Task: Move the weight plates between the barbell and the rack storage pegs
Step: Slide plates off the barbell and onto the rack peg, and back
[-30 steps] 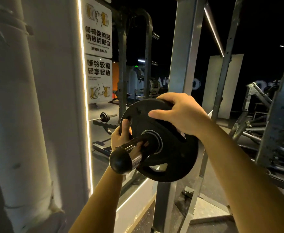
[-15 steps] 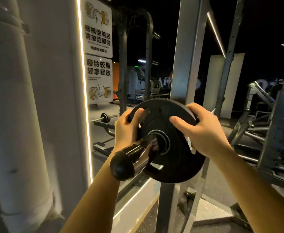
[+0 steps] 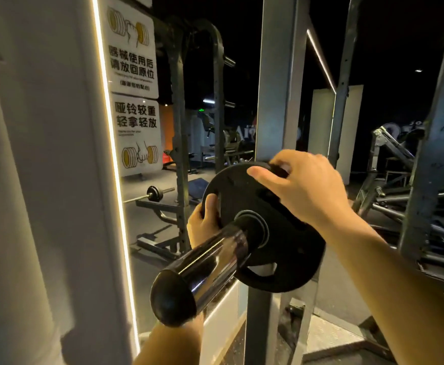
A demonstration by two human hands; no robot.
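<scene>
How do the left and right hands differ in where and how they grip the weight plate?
The left hand holds the weight plate at its left edge, thumb on the front face, partly hidden behind the chrome peg. The right hand grips the top rim from above, fingers curled over it, and is fully in view. The left sits lower than the right. Both grip the same black plate, which is threaded on the peg.

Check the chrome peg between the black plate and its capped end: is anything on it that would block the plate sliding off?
Nothing visible. The weight plate, gripped by the left hand and right hand, faces bare chrome peg up to the end cap.
</scene>
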